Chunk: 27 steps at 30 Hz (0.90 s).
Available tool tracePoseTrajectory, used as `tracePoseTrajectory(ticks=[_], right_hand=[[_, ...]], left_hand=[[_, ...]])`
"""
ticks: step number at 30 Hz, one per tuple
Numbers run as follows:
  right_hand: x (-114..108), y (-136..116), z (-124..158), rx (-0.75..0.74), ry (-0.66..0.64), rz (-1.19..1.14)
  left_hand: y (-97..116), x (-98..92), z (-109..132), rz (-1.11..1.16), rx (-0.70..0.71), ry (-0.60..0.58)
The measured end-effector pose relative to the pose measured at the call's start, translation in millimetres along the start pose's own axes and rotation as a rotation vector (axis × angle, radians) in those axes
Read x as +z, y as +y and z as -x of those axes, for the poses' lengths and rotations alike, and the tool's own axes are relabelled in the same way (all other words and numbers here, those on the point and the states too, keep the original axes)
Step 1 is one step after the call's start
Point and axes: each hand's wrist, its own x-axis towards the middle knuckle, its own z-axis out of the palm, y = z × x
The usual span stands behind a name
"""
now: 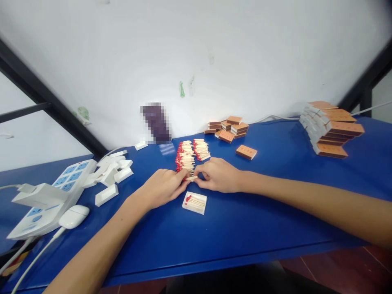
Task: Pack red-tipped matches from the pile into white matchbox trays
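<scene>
Red-tipped pale wooden matchsticks (192, 178) lie crosswise, head ends pinched by the left grip (165, 185), the shallow white rectangular tray (196, 210) on their near side, closer to that grip, plain ends pinched by the right grip (218, 174).

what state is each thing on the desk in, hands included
Left hand: pinching matches near their heads
Right hand: fingertips closed at their other end
Near tray: open, partly filled with matches
Match piles: loose, heads leftward
Lone matchbox: shut, lying flat
Matchbox heap: loosely piled
Matchbox stack: stacked unevenly
White trays: loosely heaped
Power strip: charger plugged in
Rounded white case: shut, cable attached
</scene>
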Motion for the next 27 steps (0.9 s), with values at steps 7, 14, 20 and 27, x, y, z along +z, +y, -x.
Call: tracePoseTrajectory(ticks=[7,14,20,27], right_hand=[[-4.9,-0.8,-0.9,-0.034,-0.066,0.038],[-6.7,-3.6,-1.1,-0.042,-0.1,0.111],[-10.3,-7.9,-0.6,0.023,-0.085,0.052],[-39.4,-26.4,1.0,0.046,-0.207,-0.292]], left_hand=[[2.6,-5.3,1.5,0.004,0.0,-0.016],[5.2,-5.4,0.7,-0.022,-0.02,-0.026],[9.0,-6.7,-0.3,-0.071,-0.035,-0.092],[11.4,-30.9,11.3,0.429,0.024,-0.113]])
